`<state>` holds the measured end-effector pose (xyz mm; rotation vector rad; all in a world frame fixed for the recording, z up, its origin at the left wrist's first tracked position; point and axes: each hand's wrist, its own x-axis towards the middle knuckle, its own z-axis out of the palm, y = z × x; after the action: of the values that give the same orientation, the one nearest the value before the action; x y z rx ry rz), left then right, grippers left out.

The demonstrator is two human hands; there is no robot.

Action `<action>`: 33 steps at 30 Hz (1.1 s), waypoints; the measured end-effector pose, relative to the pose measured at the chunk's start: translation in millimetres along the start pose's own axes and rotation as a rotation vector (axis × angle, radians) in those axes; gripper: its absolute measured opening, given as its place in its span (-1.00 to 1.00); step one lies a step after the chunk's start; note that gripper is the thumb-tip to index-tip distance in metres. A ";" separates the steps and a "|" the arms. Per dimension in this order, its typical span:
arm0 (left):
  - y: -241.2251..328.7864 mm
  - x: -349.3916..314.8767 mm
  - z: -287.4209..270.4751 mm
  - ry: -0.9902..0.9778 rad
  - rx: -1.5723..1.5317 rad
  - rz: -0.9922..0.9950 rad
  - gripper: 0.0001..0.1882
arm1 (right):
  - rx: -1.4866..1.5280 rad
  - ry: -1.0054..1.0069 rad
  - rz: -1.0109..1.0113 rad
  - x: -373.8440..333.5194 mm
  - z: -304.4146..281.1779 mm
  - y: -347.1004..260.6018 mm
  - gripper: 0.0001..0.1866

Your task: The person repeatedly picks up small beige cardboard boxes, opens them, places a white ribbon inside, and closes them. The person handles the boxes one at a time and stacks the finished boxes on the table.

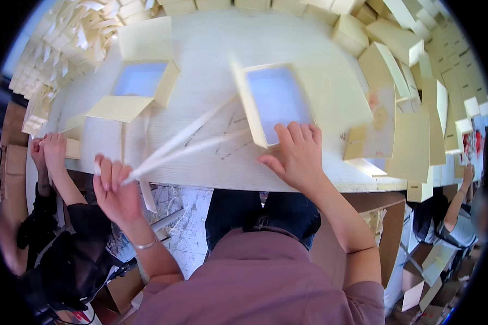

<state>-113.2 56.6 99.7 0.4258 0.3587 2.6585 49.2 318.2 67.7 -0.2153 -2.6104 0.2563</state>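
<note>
Before me on the table lies an open cream cardboard box (248, 116) with a pale blue inside, its lid flap (336, 97) laid out to the right. My right hand (298, 154) grips the box's near wall, fingers over the rim and thumb outside. My left hand (116, 181), its fingers closed, pinches the near end of thin white strips (181, 135). They are blurred by motion and fan out toward the box's left side; whether they still touch it I cannot tell. A second open box (167, 86), also blue inside, stands farther left with its flaps spread.
Cream boxes (387, 59) crowd the right side; stacked box parts (87, 32) fill the far left. On the left, another person's hands (51, 151) hold a cream piece at the table edge. Another person's arm (461, 189) shows at far right. The white table (211, 54) has dark marks.
</note>
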 end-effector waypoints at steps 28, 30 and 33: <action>-106.9 -11.7 -35.5 -0.395 1.850 0.318 -0.89 | 0.127 0.186 -0.465 283.2 105.5 46.8 -0.56; -107.4 -9.7 -33.9 -0.333 1.811 0.262 -0.88 | 0.058 0.248 -0.464 316.0 110.9 60.2 -0.63; -106.4 -10.1 -37.4 -0.258 1.798 0.261 -0.87 | -0.125 0.322 -0.493 376.6 132.7 63.3 -0.68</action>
<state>-78.8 138.6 29.7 1.2587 2.5981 1.6206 -334.4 436.0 116.9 0.3189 -2.2697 -0.1082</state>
